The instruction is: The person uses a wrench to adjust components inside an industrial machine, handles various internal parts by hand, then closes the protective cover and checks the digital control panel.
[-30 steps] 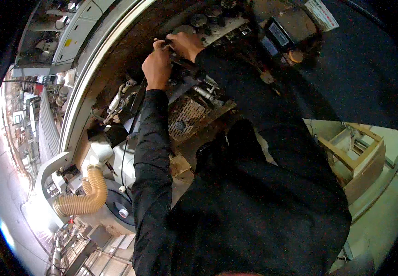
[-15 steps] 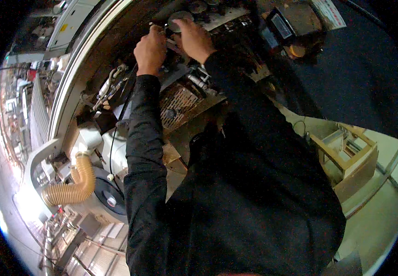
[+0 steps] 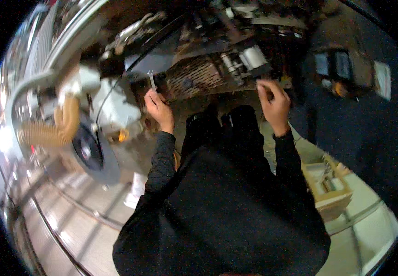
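A slim metal wrench (image 3: 153, 83) with a forked tip stands up out of my left hand (image 3: 160, 108), whose fingers are closed round its lower end. Beyond that hand lies a slotted, dirty metal plate (image 3: 196, 78) inside the machine. My right hand (image 3: 275, 105) is raised on the other side, in front of a pale metal cylinder (image 3: 254, 57) on the machine. Its fingers are loosely bent, with a gap between thumb and forefinger, and I see nothing held in them. Motion blurs both hands a little.
A ribbed tan hose (image 3: 70, 122) and a dark round wheel-like part (image 3: 87, 149) are at the left. A black cable (image 3: 139, 60) crosses the machine opening. At the right stand a wooden box (image 3: 330, 191) with items inside and a dark panel (image 3: 346, 119).
Both hands have come back from the far part of the machine toward my body and moved apart. The wrench now shows clearly in the left hand. The whole view has shifted.
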`<state>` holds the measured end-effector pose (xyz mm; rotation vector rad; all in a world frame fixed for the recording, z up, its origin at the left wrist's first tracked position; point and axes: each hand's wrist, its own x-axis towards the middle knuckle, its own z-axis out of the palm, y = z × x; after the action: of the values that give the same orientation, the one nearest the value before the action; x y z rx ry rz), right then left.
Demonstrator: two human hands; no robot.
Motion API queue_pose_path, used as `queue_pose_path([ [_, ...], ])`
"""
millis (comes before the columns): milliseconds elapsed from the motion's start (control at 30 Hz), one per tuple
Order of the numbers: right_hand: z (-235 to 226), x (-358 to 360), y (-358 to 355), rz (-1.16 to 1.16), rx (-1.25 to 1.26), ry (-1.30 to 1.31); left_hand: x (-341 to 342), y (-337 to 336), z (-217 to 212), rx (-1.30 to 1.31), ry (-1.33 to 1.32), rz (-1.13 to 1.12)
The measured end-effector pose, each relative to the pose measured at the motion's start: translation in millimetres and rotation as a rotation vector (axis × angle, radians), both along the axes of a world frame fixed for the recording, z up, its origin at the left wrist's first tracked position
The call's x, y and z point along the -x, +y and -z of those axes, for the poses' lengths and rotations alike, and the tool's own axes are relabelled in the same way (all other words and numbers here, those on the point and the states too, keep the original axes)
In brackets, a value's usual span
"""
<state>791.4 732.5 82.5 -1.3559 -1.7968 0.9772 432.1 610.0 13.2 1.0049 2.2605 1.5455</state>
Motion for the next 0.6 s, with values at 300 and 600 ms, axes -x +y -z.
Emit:
queue_pose_path([
  [300, -109.8, 67.5, -29.4, -0.54, -0.167, -0.247, 81.7, -177.2, 335.4, 0.306, -0.5, 0.039],
  [600, -224.1, 184.0, -64.1, -1.262, -0.22, 0.088, 124.6, -147.5, 446.7, 1.091, 0.004, 0.207],
])
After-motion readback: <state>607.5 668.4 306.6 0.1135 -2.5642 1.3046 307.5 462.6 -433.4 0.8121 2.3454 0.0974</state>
